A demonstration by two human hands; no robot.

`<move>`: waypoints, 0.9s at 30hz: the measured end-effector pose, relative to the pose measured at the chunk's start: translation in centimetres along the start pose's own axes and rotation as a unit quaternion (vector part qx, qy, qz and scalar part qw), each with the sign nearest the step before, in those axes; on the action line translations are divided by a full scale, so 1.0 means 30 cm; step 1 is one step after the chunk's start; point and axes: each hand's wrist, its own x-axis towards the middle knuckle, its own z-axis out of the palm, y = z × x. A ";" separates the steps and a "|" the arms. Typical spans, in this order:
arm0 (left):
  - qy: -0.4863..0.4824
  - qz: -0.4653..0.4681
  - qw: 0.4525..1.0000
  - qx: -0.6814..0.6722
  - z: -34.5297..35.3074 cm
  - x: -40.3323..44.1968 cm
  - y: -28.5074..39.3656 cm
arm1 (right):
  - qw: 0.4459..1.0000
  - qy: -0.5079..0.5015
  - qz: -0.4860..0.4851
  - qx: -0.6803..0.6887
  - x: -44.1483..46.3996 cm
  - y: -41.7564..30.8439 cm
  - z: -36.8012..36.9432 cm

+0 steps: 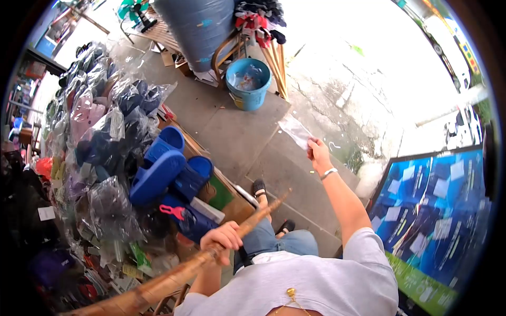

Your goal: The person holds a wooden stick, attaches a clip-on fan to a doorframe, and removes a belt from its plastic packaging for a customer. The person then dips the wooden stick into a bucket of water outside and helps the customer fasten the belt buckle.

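Note:
My left hand [221,239] wraps round a long wooden or bamboo pole [174,276], which runs from the bottom left up to a thin tip above my legs. Out to the right, my stretched right hand [319,154] pinches a clear plastic bag [296,131] that hangs over the paved floor. Blue slippers [158,179] lie close to my left hand on top of a carton, with a pink-handled item [173,211] beside them.
Plastic-wrapped shoes [100,121] are heaped at the left. A blue bucket [248,84] stands ahead, near a big grey-blue wrapped roll [197,31] and a chair. A blue printed panel [429,205] stands at the right. A green fan [134,11] sits at the back.

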 end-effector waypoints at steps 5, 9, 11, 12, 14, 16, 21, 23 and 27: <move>-0.033 -0.041 0.994 -0.092 -0.092 0.118 -0.074 | 0.999 0.030 -0.015 0.013 0.426 -0.156 0.401; -0.030 -0.062 0.991 -0.111 -0.163 0.188 -0.095 | 0.997 0.052 -0.041 0.027 0.710 -0.210 0.630; -0.033 -0.071 0.991 -0.107 -0.204 0.212 -0.099 | 0.996 0.058 -0.035 0.054 0.806 -0.214 0.697; -0.024 -0.081 0.991 -0.106 -0.220 0.219 -0.100 | 0.996 0.058 -0.030 0.054 0.830 -0.196 0.721; -0.017 -0.081 0.992 -0.099 -0.254 0.232 -0.121 | 0.979 -0.017 -0.067 0.194 0.830 -0.212 0.752; -0.012 -0.079 0.992 -0.096 -0.273 0.245 -0.148 | 0.979 -0.055 -0.032 0.194 0.850 -0.160 0.707; -0.053 -0.036 0.993 -0.098 -0.313 0.326 -0.181 | 0.994 -0.081 0.059 0.033 0.659 0.048 0.433; -0.078 -0.019 0.994 -0.074 -0.330 0.346 -0.178 | 0.987 -0.122 0.058 -0.088 0.506 0.159 0.282; 0.045 0.027 0.999 0.000 -0.278 0.473 -0.083 | 0.944 -0.213 0.104 -0.229 0.113 0.324 0.035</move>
